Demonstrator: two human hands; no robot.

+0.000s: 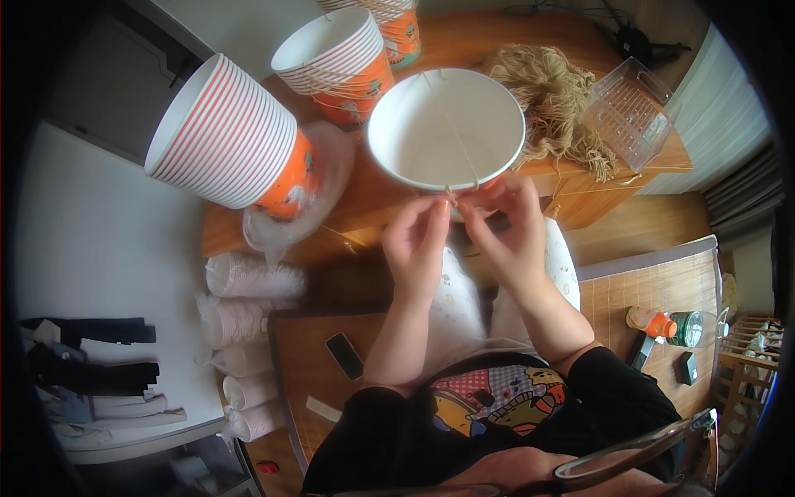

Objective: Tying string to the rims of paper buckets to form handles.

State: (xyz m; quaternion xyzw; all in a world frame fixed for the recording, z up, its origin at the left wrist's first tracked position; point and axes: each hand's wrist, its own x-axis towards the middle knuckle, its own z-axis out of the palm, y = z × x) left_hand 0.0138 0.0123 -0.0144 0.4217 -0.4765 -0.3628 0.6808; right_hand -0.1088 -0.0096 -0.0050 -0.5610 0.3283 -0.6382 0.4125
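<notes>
A large white paper bucket (pixel 414 124) stands open side up at the table's near edge, right in front of me. A thin tan cord (pixel 461 145) runs across its mouth from the far rim to the near rim. At that near rim my left hand (pixel 421 236) pinches the cord between thumb and fingertips. Close beside it my right hand (pixel 509 228) also has thumb and fingers closed on the cord. The fingertips of both hands nearly meet just below the rim. Whether the cord is knotted there is too small to tell.
Left on the wooden table (pixel 451 41) leans a tall stack of orange-and-white buckets (pixel 228 141), beside clear plastic wrap (pixel 331 166). Corded bucket stacks (pixel 339 66) stand behind. A tan cord bundle (pixel 542 99) and a clear plastic basket (pixel 633 116) lie right. Wrapped stacks (pixel 248 323) line the floor.
</notes>
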